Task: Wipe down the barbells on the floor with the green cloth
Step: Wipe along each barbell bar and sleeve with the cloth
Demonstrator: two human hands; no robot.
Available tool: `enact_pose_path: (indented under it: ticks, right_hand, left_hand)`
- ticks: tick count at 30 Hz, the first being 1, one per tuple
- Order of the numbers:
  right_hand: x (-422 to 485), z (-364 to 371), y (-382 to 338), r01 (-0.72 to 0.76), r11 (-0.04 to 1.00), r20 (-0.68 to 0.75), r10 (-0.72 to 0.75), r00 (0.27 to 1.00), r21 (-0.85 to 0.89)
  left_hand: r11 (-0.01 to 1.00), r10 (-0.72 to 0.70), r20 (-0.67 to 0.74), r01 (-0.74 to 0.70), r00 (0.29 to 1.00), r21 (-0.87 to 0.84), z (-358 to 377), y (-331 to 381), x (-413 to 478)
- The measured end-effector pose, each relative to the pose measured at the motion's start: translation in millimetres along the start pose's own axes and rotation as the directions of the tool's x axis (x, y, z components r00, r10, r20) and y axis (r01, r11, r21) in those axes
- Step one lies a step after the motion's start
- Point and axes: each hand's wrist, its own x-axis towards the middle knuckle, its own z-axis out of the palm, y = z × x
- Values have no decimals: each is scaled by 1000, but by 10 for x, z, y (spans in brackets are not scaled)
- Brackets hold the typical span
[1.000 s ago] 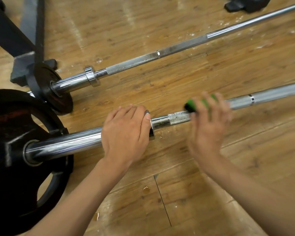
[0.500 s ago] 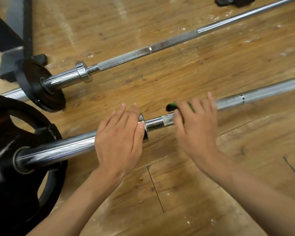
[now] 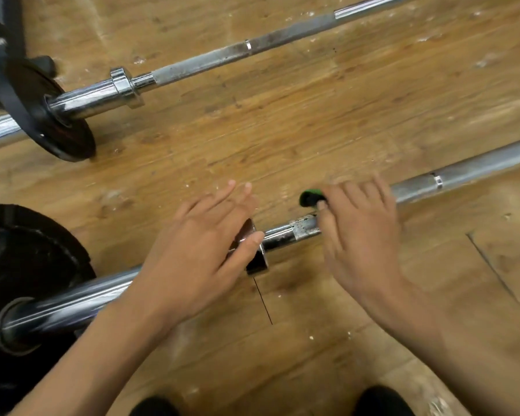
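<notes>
The left hand (image 3: 204, 250) rests on the near barbell (image 3: 469, 172) by its collar (image 3: 258, 262), grip open, fingers straight. The right hand (image 3: 360, 235) has its grip closed on the cloth (image 3: 311, 198), pressed to the same barbell.

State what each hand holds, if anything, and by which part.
The right hand grips the green cloth by its bulk, against the near barbell, one end sticking out; left hand holds nothing, flat on the sleeve.

Left grip (image 3: 198, 250), right grip (image 3: 360, 235) were bare; forearms (image 3: 87, 355) bare to frame edge. Two black shapes (image 3: 382, 400) below: shoes or knees, unclear.
</notes>
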Motion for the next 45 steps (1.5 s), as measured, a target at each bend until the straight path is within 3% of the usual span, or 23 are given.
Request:
enact_pose_path:
  ticks: [2, 4, 6, 8, 10, 12, 15, 17, 19, 21, 23, 26, 29, 31, 33, 37, 39, 41, 45]
  right_hand:
    - [-167, 32, -253, 246, 967, 104, -252, 962, 67]
    - [-236, -50, -105, 336, 941, 144, -339, 930, 42]
    - [-302, -201, 228, 240, 970, 117, -235, 965, -31]
    - [-337, -396, 548, 36, 997, 91, -29, 995, -71]
    - [-349, -542, 653, -139, 983, 92, 150, 984, -115]
    - [-370, -533, 462, -199, 970, 110, 215, 970, -140]
    - [-534, -370, -111, -10, 1000, 189, 12, 982, -14]
    - [-668, -305, -362, 135, 987, 262, -155, 953, 93]
    - [-699, -374, -244, 191, 979, 270, -204, 941, 74]
    - [-703, -486, 106, 142, 990, 220, -138, 966, -2]
    - [-641, -615, 503, -36, 997, 165, 48, 985, -73]
    - [-541, -697, 656, -251, 954, 123, 272, 954, -161]
    - [-614, -538, 174, -77, 995, 179, 88, 980, -66]
    - [-751, -429, -188, 113, 991, 253, -128, 959, 76]
    - [-736, -442, -179, 192, 977, 288, -211, 934, 95]
    - [-537, -693, 439, -91, 990, 276, 118, 954, -108]
    - [-503, -722, 464, -151, 957, 268, 217, 939, -248]
    - [-599, -622, 182, -94, 971, 271, 154, 950, -221]
    - [-903, -463, -301, 195, 978, 306, -206, 930, 68]
  left_hand:
    - [998, -70, 113, 70, 991, 6, 35, 79, -37]
    - [995, -94, 171, 99, 981, -18, 95, 138, -103]
    - [998, -67, 153, 69, 986, -8, 158, 204, -211]
    - [998, -63, 139, 61, 988, 20, 197, 283, -315]
    - [998, -68, 145, 65, 987, 24, 220, 375, -394]
    - [997, -81, 151, 81, 985, 7, 223, 453, -454]
    - [995, -95, 163, 100, 982, -21, 248, 523, -523]
    - [990, -96, 156, 111, 983, -87, 269, 536, -564]
    - [984, -101, 161, 123, 982, -131, 284, 538, -587]
    - [986, -101, 162, 120, 982, -113, 281, 548, -623]
    - [993, -83, 162, 96, 983, -75, 274, 581, -634]
    - [997, -74, 155, 77, 985, -15, 263, 643, -628]
    - [998, -64, 133, 62, 989, 19, 263, 657, -620]
    - [998, -63, 141, 60, 988, 29, 260, 667, -633]
    - [997, -71, 161, 68, 984, 24, 254, 672, -647]
    - [997, -81, 185, 79, 979, 20, 233, 679, -678]
    - [997, -77, 183, 73, 980, 26, 242, 694, -680]
    - [997, -83, 179, 81, 980, 19, 243, 718, -678]
    - [997, -73, 169, 73, 983, 5, 246, 719, -677]
